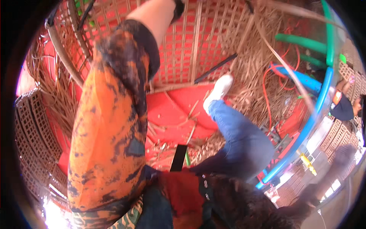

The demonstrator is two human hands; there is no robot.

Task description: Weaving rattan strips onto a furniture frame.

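Observation:
My left arm, in an orange sleeve with dark blotches [108, 126], stretches up across the picture. At the top edge my left hand [178, 8] is mostly cut off, with dark material at the wrist, and its fingers do not show. It is nearest to a large open-weave cane panel [179, 49] over red sheeting. Far out to the right, my right hand [344, 155] is dark and smeared by motion; whether it holds anything is unclear. A long pale cane strip [282, 59], also blurred, slants down across the upper right.
Loose cane strips [248, 72] heap beside my white shoe [220, 89] on the red sheet [179, 107]. A blue and green tube frame [322, 99] curves along the right, with a person [341, 107] beyond. Woven panels [32, 126] stand at the left. A dark rod [215, 68] leans on the lattice.

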